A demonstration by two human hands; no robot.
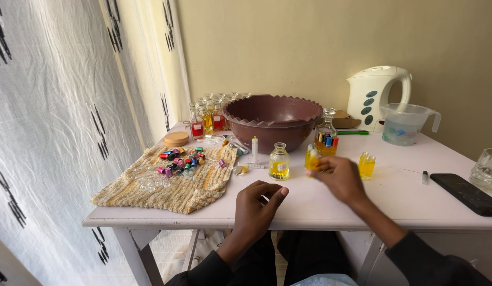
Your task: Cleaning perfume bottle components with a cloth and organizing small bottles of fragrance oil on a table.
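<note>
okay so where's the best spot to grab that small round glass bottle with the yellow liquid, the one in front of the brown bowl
Probably the glass bottle is best taken at its narrow neck, from above. It stands upright, apart from its neighbours, and its body widens below, so fingers can close under the rim.

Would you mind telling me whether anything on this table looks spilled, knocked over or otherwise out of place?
Nothing stands out: the small bottles stand upright, the caps stay on the woven cloth, and no liquid shows on the table.
</note>
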